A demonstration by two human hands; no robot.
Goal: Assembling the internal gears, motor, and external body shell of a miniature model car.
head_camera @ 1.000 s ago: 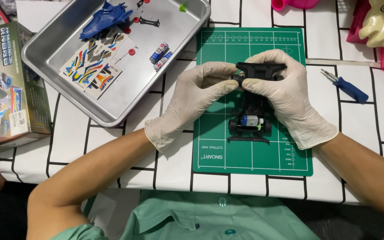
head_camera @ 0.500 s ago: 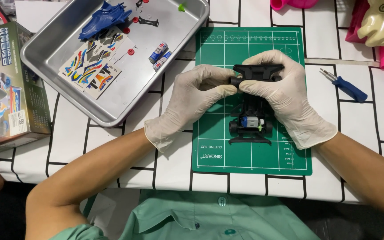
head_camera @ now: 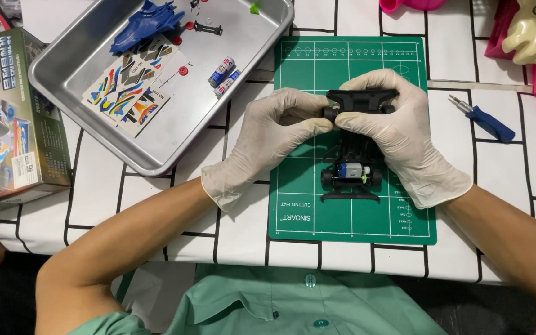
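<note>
A black toy car chassis with a small motor at its near end rests on a green cutting mat. Both my hands wear pale gloves. My left hand pinches a front wheel at the chassis's far left corner. My right hand grips the far end and right side of the chassis, with fingers curled over the front bumper. The middle of the chassis is hidden under my right palm.
A metal tray at the upper left holds a blue car body, a sticker sheet, two small batteries and small parts. A printed box lies at the left. A blue screwdriver lies right of the mat. Pink toys stand at the far right.
Both hands have shifted slightly on the chassis's far end; the chassis stays on the mat in nearly the same place.
</note>
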